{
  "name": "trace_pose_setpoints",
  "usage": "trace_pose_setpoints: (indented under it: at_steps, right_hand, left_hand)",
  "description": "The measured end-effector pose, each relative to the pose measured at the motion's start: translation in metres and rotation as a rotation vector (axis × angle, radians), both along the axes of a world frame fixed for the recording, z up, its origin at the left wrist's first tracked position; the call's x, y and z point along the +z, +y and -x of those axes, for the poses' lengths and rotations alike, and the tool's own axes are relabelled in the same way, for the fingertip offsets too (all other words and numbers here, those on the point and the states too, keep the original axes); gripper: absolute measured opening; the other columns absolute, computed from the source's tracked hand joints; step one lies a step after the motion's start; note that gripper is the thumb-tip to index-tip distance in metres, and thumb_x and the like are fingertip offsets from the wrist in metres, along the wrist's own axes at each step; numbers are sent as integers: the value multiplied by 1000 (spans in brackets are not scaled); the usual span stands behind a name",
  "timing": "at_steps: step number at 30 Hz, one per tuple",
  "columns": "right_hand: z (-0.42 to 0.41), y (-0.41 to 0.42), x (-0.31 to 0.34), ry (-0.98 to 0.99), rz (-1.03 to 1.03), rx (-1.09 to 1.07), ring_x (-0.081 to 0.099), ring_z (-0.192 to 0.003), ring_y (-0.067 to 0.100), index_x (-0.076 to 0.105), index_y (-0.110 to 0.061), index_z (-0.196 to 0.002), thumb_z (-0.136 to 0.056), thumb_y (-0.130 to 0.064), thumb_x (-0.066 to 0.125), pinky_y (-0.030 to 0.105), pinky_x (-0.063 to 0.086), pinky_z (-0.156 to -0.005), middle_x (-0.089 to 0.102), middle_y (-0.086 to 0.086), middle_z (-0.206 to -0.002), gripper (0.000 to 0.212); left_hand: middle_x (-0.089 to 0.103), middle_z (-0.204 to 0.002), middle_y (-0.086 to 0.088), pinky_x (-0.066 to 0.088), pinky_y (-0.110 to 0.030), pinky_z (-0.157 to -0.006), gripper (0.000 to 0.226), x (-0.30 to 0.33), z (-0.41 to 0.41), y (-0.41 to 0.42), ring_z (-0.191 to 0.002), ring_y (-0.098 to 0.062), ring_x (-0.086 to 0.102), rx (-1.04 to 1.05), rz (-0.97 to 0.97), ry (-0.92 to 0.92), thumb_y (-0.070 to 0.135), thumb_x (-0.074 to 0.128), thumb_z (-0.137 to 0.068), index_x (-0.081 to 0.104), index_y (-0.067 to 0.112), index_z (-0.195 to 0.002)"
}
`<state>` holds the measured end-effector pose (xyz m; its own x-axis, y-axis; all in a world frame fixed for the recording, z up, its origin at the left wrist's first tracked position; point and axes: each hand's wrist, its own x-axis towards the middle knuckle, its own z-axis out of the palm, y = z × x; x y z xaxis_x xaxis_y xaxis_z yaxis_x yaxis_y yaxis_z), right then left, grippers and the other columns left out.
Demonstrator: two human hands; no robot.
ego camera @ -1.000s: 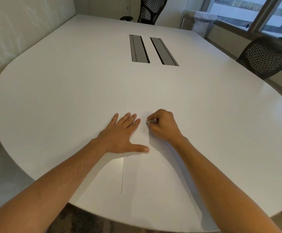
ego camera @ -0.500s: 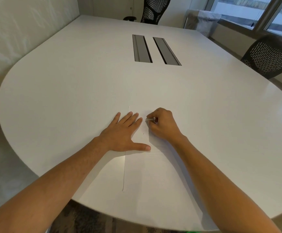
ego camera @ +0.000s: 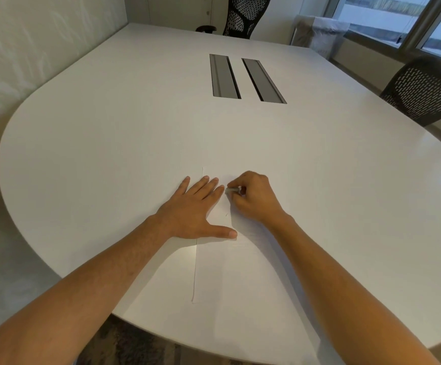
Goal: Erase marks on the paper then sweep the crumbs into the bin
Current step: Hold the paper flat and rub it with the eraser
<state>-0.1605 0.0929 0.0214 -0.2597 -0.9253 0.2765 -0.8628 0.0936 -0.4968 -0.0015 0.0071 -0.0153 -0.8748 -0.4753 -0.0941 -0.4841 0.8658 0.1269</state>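
A white sheet of paper (ego camera: 230, 272) lies on the white table (ego camera: 108, 143) near its front edge, hard to tell from the tabletop except along its left edge. My left hand (ego camera: 190, 209) lies flat on the paper's upper left part, fingers spread and thumb out. Just right of it my right hand (ego camera: 253, 198) pinches a small white eraser (ego camera: 232, 190) whose tip touches the paper by my left forefinger. A faint small mark (ego camera: 226, 214) shows on the paper between the hands.
Two grey cable hatches (ego camera: 245, 77) sit in the table's middle. A black mesh chair (ego camera: 245, 14) stands at the far end, another (ego camera: 424, 93) at the right. A white-lined bin (ego camera: 319, 35) stands by the window at the back right.
My right hand with the eraser has shifted slightly up and left on the paper, closer to my left fingertips. The left hand stays pressed flat.
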Motion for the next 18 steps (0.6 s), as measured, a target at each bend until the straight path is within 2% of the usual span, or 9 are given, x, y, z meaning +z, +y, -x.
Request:
trace_pose_setpoints:
  at_steps: [3,6,8,12,14,15,18]
  right_hand:
    - [-12,25,-3,7,-26,95,56,-68,15,75,-5,-86,-77,-3,62,23,47,-64,69,7,-77,16]
    - [-9,26,-1,45,-55,163,53,-67,8,76,-10,-91,-76,-4,64,14,40,-62,70,-1,-80,19]
    - [0,11,0,60,-32,120,57,-69,13,76,-9,-91,-78,-5,64,18,39,-64,72,1,-83,18]
    - [12,-15,-1,50,-29,-9,65,-86,20,76,-9,-96,-83,-12,63,22,44,-74,74,6,-95,19]
    - [8,-12,-3,58,-23,-11,64,-83,21,76,-8,-95,-83,-11,62,28,49,-74,74,6,-91,18]
    - [5,-6,-3,48,-22,3,63,-80,19,76,-9,-95,-83,-10,62,28,50,-73,74,5,-89,18]
    - [-7,23,0,28,-68,115,59,-71,11,76,-12,-92,-79,-8,64,15,44,-66,72,1,-84,19]
  left_hand:
    - [-16,-163,7,-9,-48,-119,121,0,0,0,-146,-9,-21,0,-7,3,98,19,-64,-6,24,-155]
    - [-17,-163,7,-8,-48,-119,123,-1,0,0,-147,-9,-21,1,0,-3,98,18,-63,-7,22,-155]
    - [-17,-162,7,-8,-49,-119,122,0,0,-1,-146,-9,-21,-1,-1,-6,98,19,-64,-8,21,-155]
    - [-17,-162,7,-10,-48,-119,123,2,0,-1,-146,-9,-21,2,-4,-10,98,21,-65,-9,21,-155]
    - [-16,-162,7,-10,-48,-119,124,1,0,-1,-147,-9,-21,1,-4,-7,98,21,-64,-10,20,-155]
    - [-16,-163,7,-9,-48,-119,124,0,0,0,-146,-9,-21,1,-4,-3,98,21,-64,-10,20,-155]
    - [-16,-163,6,-8,-48,-119,127,-1,1,-1,-146,-8,-21,5,-16,2,100,20,-62,-10,18,-155]
